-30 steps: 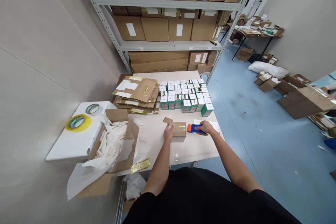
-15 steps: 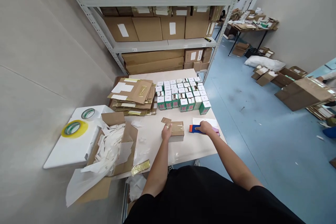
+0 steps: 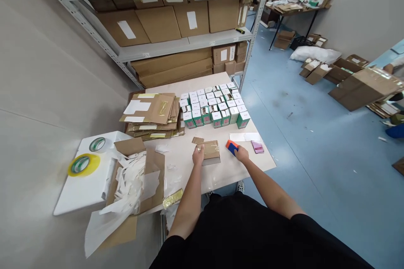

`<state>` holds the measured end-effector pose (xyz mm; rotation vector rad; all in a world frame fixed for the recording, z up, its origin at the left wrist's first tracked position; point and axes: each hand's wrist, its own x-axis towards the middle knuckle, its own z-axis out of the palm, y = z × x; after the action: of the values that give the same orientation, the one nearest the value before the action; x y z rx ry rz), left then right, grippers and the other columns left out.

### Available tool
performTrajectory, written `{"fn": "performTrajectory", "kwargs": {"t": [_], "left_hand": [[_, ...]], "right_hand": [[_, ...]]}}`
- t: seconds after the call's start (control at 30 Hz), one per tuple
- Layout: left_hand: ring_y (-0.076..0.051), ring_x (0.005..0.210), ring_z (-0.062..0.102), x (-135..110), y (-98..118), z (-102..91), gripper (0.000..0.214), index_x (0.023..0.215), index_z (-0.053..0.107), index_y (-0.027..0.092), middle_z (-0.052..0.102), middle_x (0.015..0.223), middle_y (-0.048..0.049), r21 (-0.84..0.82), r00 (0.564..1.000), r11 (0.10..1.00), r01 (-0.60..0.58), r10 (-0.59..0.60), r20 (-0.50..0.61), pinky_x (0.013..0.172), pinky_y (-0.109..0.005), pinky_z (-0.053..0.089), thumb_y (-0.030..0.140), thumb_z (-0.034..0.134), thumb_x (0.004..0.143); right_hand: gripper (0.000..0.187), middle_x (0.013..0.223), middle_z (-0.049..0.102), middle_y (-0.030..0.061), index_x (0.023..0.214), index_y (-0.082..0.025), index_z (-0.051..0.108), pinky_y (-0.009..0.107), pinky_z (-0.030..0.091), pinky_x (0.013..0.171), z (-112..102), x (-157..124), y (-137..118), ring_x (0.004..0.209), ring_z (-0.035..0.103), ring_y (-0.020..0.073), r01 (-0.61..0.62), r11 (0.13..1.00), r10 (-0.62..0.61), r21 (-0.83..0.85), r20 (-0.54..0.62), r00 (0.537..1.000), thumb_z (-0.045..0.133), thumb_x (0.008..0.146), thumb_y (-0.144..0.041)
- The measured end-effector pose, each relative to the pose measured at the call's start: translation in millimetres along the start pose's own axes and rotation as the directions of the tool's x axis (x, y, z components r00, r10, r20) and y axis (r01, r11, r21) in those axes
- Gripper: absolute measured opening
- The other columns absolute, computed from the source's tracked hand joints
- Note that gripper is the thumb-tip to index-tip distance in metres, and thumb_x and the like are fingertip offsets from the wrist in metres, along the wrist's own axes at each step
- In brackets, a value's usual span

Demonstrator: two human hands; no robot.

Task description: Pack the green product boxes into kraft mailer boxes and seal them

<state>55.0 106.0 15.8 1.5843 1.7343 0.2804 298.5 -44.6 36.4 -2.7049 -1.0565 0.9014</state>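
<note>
"What sort of place is this?"

"A packing room: grey metal shelving (image 3: 198, 43) holding brown rectangular cardboard boxes (image 3: 159, 23), flattened brown cardboard sheets (image 3: 158, 113) on a pale rectangular desk (image 3: 233, 169), a round yellow tape roll (image 3: 94, 164) nearby."

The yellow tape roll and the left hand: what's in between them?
In the head view, an open carton of white scraps, then some tabletop, lies between the yellow tape roll and left hand.
</note>
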Motion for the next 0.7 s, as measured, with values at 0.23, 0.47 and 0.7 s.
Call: {"fn": "performTrajectory", "kwargs": {"t": [0.23,0.47,0.7], "left_hand": [[-0.025,0.124,0.066,-1.4,2.2,-3.7,0.056,0.141,0.059,0.029,0.073,0.133,-0.0054,-0.044,0.999,0.999,0.004,-0.002,0.043,0.102,-0.033,0.05,0.065,0.045,0.099],[-0.026,0.125,0.065,-2.8,4.8,-3.4,0.058,0.144,0.056,0.028,0.071,0.135,-0.0058,-0.023,0.999,1.0,0.014,-0.013,0.041,0.104,-0.034,0.049,0.065,0.044,0.1],[-0.027,0.128,0.064,-4.6,3.8,-2.5,0.061,0.148,0.052,0.027,0.069,0.139,-0.0073,-0.026,0.999,1.0,0.007,-0.005,0.053,0.103,-0.034,0.049,0.064,0.039,0.102]], "right_hand": [[0.038,0.107,0.075,0.012,0.126,-0.019,0.066,0.039,0.055,0.086,31.1,4.5,56.2,0.103,0.072,0.028,-0.123,0.964,0.101,0.234,0.105,0.989,0.052,0.091,-0.026],[0.049,0.144,0.064,0.0117,0.143,-0.02,0.06,0.038,0.043,0.116,40.6,-21.3,-31.5,0.136,0.058,0.0286,0.061,0.841,-0.039,0.538,-0.052,0.998,0.047,0.101,-0.041],[0.075,0.167,0.038,0.0106,0.164,-0.021,0.025,0.04,0.044,0.115,58.6,-47.2,-104.5,0.144,0.05,0.0292,0.212,0.837,-0.234,0.504,-0.021,0.972,0.053,0.098,-0.045]]}}
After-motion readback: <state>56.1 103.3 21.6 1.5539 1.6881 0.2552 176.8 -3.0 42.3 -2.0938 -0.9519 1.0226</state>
